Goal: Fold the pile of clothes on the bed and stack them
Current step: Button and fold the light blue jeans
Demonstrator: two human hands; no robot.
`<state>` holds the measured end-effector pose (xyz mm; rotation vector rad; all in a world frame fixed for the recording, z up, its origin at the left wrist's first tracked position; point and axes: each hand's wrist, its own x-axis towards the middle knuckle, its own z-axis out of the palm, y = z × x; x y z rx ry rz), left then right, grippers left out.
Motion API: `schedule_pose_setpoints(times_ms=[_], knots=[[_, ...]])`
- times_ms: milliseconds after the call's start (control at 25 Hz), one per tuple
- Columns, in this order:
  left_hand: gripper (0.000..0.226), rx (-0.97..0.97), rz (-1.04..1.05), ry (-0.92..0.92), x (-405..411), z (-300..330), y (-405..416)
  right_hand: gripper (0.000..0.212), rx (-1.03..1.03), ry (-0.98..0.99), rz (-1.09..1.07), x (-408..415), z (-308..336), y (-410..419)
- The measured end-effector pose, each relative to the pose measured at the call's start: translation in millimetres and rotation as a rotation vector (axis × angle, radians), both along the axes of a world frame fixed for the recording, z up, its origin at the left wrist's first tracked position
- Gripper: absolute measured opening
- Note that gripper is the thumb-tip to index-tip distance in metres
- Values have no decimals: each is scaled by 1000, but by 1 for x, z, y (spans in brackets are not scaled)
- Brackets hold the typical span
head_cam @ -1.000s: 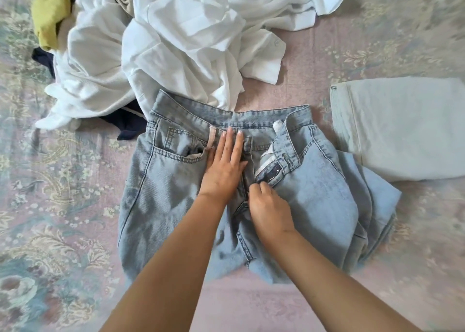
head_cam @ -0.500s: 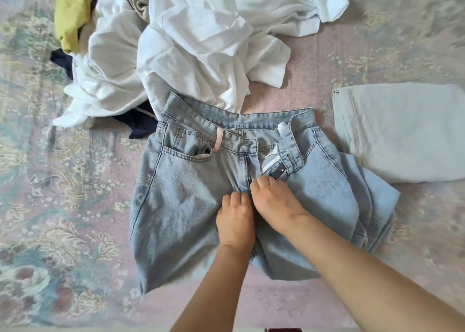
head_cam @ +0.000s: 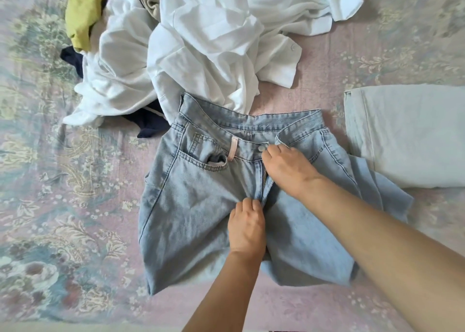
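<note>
Light blue jeans (head_cam: 196, 206) lie front-up on the bed, waistband towards the far side, legs bunched to the right. My left hand (head_cam: 247, 227) pinches the denim at the bottom of the fly. My right hand (head_cam: 286, 168) is curled over the top of the zipper, just below the waistband button, and grips the fly there. Beyond the jeans lies an unfolded pile of white shirts (head_cam: 208, 47), with a yellow garment (head_cam: 83, 12), a beige one (head_cam: 156, 2) and a dark navy one (head_cam: 151, 122). A folded pale grey-blue garment (head_cam: 407, 135) lies to the right.
The bed has a pink and blue-green floral cover (head_cam: 50, 180). Its near edge runs along the bottom of the view.
My right hand has moved up the fly from its lower part to the waistband, and the fly flap is now drawn closed. My left hand stays at the base of the fly.
</note>
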<state>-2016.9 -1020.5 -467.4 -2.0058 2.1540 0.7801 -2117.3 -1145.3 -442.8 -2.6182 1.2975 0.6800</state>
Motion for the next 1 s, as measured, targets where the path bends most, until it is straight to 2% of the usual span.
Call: schedule_pose_setpoints(times_ms=[240,320,400,480,520,600,640,680,760,800,880,1000], knots=[[29,-12,3,-64,-2,3,1,32,-43,40,126,6,-7,-8],[26,12,3,-63,-4,6,-1,33,-56,52,106,8,-10,-6],[15,54,-15,-23,-2,9,-4,29,-57,-24,-61,7,-10,2],[27,45,21,-25,1,11,-10,22,-141,-220,-331,-1,-10,5],[30,85,62,-6,3,13,-13,25,-128,-320,-511,-4,-11,3],[30,117,168,82,9,19,-24,31,127,-524,-918,-9,-13,-2],[29,74,201,142,12,21,-33,24,242,-601,-1067,-10,-17,-4],[25,-5,222,176,15,21,-43,19,287,-661,-1159,-10,-19,-5],[16,-176,168,148,19,17,-71,31,299,-761,-1263,-9,-24,-5],[21,-207,109,124,21,15,-85,32,317,-814,-1320,-8,-24,-4],[31,-152,-13,128,21,7,-106,27,330,-906,-1433,-8,-28,-1],[23,-90,-46,161,17,4,-99,19,358,-1016,-1579,-10,-28,3]])
